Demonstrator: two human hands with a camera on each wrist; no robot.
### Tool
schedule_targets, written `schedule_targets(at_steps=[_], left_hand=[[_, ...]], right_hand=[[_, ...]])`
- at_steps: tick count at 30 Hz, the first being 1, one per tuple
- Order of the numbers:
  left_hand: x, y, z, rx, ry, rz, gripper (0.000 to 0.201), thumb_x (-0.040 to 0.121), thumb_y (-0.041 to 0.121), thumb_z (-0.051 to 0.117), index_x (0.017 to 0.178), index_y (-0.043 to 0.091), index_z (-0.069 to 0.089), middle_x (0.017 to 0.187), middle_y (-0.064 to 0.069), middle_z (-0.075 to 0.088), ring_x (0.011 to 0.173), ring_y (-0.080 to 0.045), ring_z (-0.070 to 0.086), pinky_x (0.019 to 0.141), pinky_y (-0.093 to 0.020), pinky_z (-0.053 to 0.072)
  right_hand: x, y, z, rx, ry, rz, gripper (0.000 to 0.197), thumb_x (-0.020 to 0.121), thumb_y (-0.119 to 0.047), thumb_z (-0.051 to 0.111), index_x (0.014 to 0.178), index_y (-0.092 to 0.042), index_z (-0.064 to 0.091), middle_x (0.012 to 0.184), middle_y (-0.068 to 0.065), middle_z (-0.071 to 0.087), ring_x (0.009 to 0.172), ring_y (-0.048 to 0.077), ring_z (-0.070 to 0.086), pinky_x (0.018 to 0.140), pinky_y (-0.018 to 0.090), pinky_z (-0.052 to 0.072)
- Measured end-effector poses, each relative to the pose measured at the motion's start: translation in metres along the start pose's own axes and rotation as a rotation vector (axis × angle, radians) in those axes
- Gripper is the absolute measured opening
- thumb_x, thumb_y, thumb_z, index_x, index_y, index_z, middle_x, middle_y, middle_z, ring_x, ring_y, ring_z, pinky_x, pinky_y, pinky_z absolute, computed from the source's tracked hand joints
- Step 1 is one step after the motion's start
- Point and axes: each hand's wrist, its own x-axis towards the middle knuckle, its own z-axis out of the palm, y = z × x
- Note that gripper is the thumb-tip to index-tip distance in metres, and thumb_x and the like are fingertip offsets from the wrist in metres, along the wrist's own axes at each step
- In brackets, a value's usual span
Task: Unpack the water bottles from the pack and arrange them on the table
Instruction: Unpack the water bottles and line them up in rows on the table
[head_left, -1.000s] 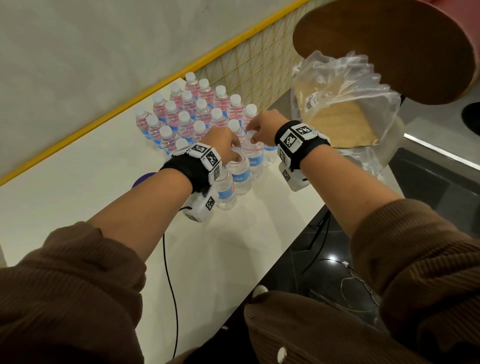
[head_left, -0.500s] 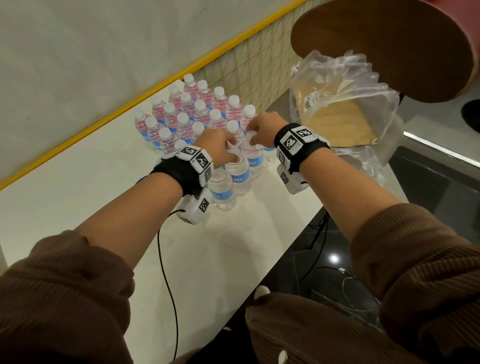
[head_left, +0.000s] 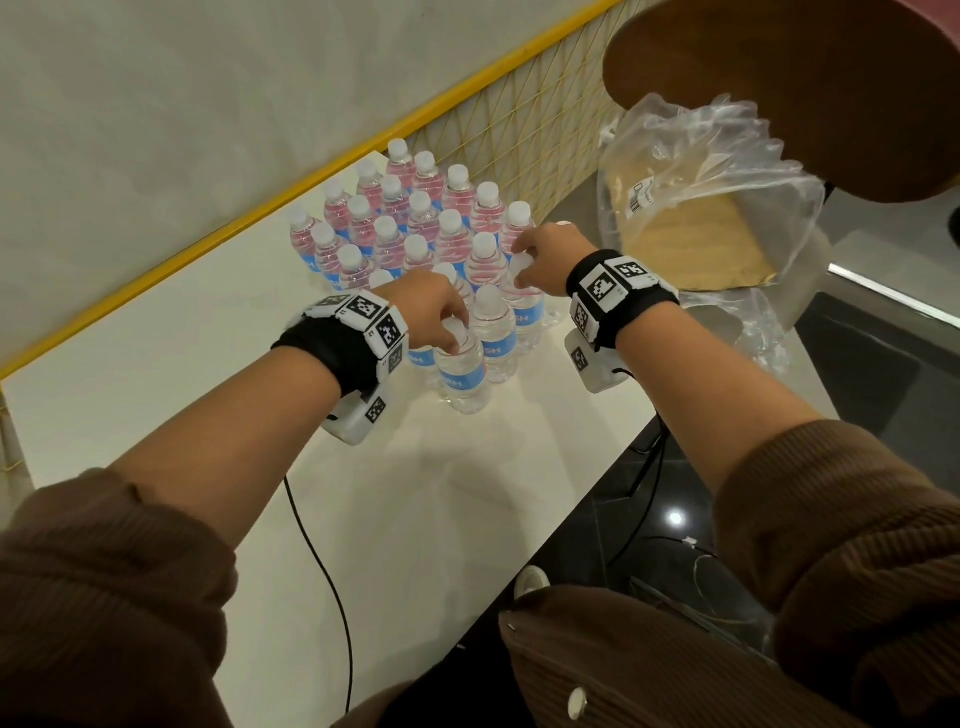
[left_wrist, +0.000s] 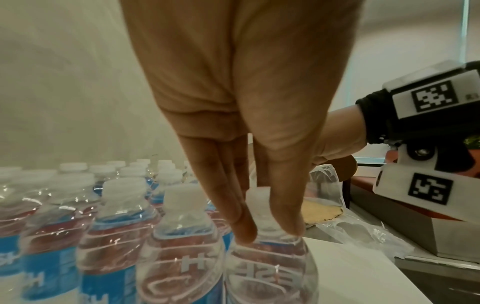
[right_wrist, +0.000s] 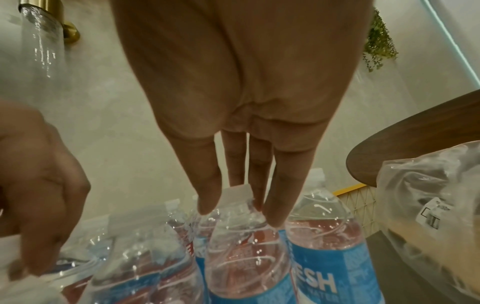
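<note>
Several small water bottles (head_left: 415, 223) with white caps and blue labels stand grouped on the white table (head_left: 415, 519). My left hand (head_left: 441, 322) pinches the cap of the nearest bottle (head_left: 465, 379), which stands upright on the table. In the left wrist view the left hand (left_wrist: 270, 232) has thumb and fingertips closed round that bottle (left_wrist: 270, 271) at its neck. My right hand (head_left: 535, 260) grips the cap of a bottle (head_left: 527, 317) at the group's right edge. The right wrist view shows the right hand (right_wrist: 241, 214) holding this bottle (right_wrist: 246, 257) by its cap.
The crumpled clear plastic wrap (head_left: 701, 171) with a cardboard base lies right of the bottles. A round wooden top (head_left: 779, 78) overhangs it. A yellow mesh rail (head_left: 519, 130) stands behind. A black cable (head_left: 322, 571) crosses the table, whose edge runs diagonally at the right.
Both hands stay on the caps of bottles at the near side of the group. The left hand has shifted a little toward me.
</note>
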Motion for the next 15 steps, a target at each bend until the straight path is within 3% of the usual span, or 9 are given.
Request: schedule_targets(at_steps=[4, 7, 11, 13, 15], left_hand=[[0.0009, -0.0004, 0.0019, -0.009, 0.026, -0.012, 0.037, 0.079, 0.028, 0.072, 0.113, 0.016, 0.068, 0.101, -0.006, 0.068, 0.084, -0.015, 0.055, 0.072, -0.026, 0.041], [0.0021, 0.0006, 0.0025, -0.013, 0.033, -0.028, 0.038, 0.078, 0.029, 0.073, 0.112, 0.014, 0.068, 0.086, -0.002, 0.063, 0.078, -0.015, 0.053, 0.069, -0.026, 0.040], [0.0026, 0.0009, 0.0042, -0.040, 0.050, -0.051, 0.035, 0.077, 0.031, 0.074, 0.106, 0.012, 0.071, 0.069, 0.004, 0.054, 0.066, -0.013, 0.049, 0.054, -0.021, 0.034], [0.0026, 0.0008, 0.0049, -0.042, 0.058, -0.056, 0.034, 0.077, 0.031, 0.074, 0.105, 0.012, 0.071, 0.070, 0.004, 0.054, 0.066, -0.013, 0.049, 0.053, -0.021, 0.033], [0.0022, 0.0003, 0.0055, -0.036, 0.055, -0.058, 0.036, 0.077, 0.032, 0.074, 0.107, 0.013, 0.071, 0.075, 0.002, 0.055, 0.069, -0.014, 0.051, 0.060, -0.022, 0.036]], right_hand=[[0.0013, 0.0008, 0.0025, 0.002, 0.003, 0.014, 0.051, 0.087, -0.026, 0.059, 0.136, -0.019, 0.047, 0.129, 0.015, 0.052, 0.125, 0.028, 0.042, 0.098, 0.033, 0.041], [0.0024, 0.0008, 0.0036, -0.001, 0.003, 0.017, 0.051, 0.087, -0.025, 0.059, 0.136, -0.020, 0.046, 0.130, 0.015, 0.050, 0.123, 0.028, 0.044, 0.096, 0.032, 0.042], [0.0021, -0.0007, 0.0039, -0.008, -0.004, 0.011, 0.053, 0.085, -0.025, 0.062, 0.136, -0.019, 0.046, 0.130, 0.015, 0.050, 0.120, 0.029, 0.047, 0.097, 0.034, 0.043], [0.0007, -0.0010, 0.0047, -0.010, -0.001, 0.022, 0.055, 0.084, -0.027, 0.063, 0.136, -0.021, 0.046, 0.131, 0.015, 0.049, 0.119, 0.029, 0.049, 0.096, 0.035, 0.044], [-0.0007, -0.0013, 0.0050, -0.009, -0.003, 0.026, 0.056, 0.084, -0.028, 0.063, 0.137, -0.022, 0.045, 0.131, 0.015, 0.049, 0.119, 0.029, 0.049, 0.097, 0.035, 0.044]])
